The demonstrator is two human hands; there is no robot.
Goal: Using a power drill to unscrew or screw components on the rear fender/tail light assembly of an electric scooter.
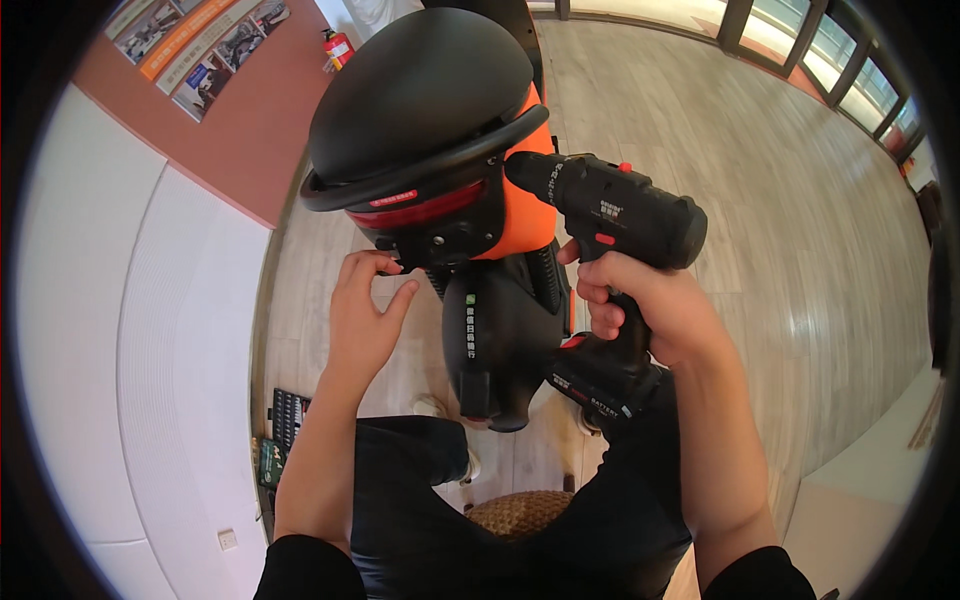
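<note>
My right hand (655, 305) is wrapped round the grip of a black cordless drill (635, 215) with red buttons. The drill points left, its chuck beside the rear of a black and orange scooter (528, 215). Whether the bit touches the scooter cannot be made out. My left hand (362, 310) has its thumb apart from its curled fingers, whose tips are at the underside of the scooter's tail, below the red tail light (420, 208). A dark helmet-shaped dome (420, 90) and a curved black rail (430, 165) sit above that light. Below hangs a black rear mudguard (500, 335).
A socket tool case (288, 420) lies by the white wall on the left, with a green box (270, 462) beside it. A fire extinguisher (338, 48) stands at the back left. Under me is a woven stool (520, 512). Wood-look floor (800, 220) stretches right toward glass doors (790, 30).
</note>
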